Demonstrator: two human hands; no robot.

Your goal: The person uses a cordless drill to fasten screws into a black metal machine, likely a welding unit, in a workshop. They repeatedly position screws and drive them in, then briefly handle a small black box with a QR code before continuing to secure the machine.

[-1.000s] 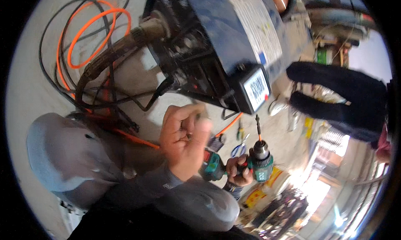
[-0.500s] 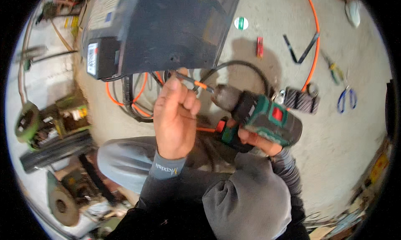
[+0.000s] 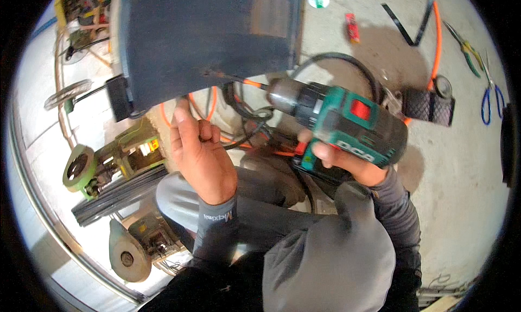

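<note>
A green-and-black cordless drill (image 3: 353, 116) is gripped by my right hand (image 3: 361, 164), its chuck pointing left. From the chuck runs a thin bit (image 3: 252, 83) with an orange band; its tip meets the dark panel (image 3: 206, 35) near the lower edge. My left hand (image 3: 203, 163) is left of the drill, just under that edge. One finger stretches up to the panel's rim and the others are loosely bent, with nothing visible held. Whatever lies behind the panel edge is hidden.
Black cables (image 3: 247, 114) and an orange cord (image 3: 437, 40) lie on the floor. To the right are pliers (image 3: 467, 51), blue-handled scissors (image 3: 488, 97), a black strip (image 3: 401, 27), a red packet (image 3: 352, 29) and a dark patterned case (image 3: 429, 107). Green machinery (image 3: 81, 168) stands left.
My left hand has left the bit and moved left and down to the panel's lower edge. The drill now holds its bit against the panel. The whole view has shifted.
</note>
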